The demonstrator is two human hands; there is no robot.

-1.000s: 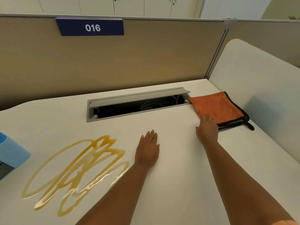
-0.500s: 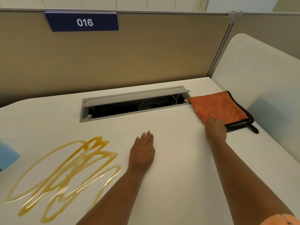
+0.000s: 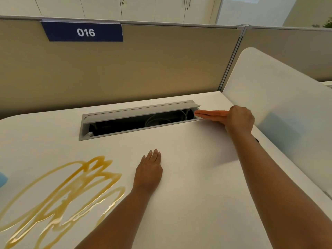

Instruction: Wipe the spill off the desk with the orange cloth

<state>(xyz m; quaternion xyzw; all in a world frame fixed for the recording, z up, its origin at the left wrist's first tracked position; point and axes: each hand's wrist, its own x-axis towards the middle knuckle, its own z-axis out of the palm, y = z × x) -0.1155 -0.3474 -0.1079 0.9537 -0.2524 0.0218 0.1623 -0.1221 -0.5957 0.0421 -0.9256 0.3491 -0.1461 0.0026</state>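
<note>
A yellow-brown spill [image 3: 59,196] loops across the white desk [image 3: 188,203] at the lower left. My left hand [image 3: 149,172] lies flat on the desk just right of the spill, fingers together, holding nothing. At the far right my right hand [image 3: 239,120] is closed on the orange cloth [image 3: 212,114], which is lifted off the desk and seen edge-on, its free end pointing left over the end of the cable slot. Most of the cloth is hidden behind my hand.
An open grey cable slot [image 3: 138,119] with cables inside runs across the desk's back. A beige partition [image 3: 143,69] with a blue "016" sign [image 3: 84,32] stands behind it. A white curved side panel [image 3: 280,105] bounds the right. A blue object [image 3: 2,178] pokes in at the left edge.
My right hand closed on the near edge of the orange cloth and lifted it off the desk, so it now hangs edge-on. My left hand stayed flat on the desk.
</note>
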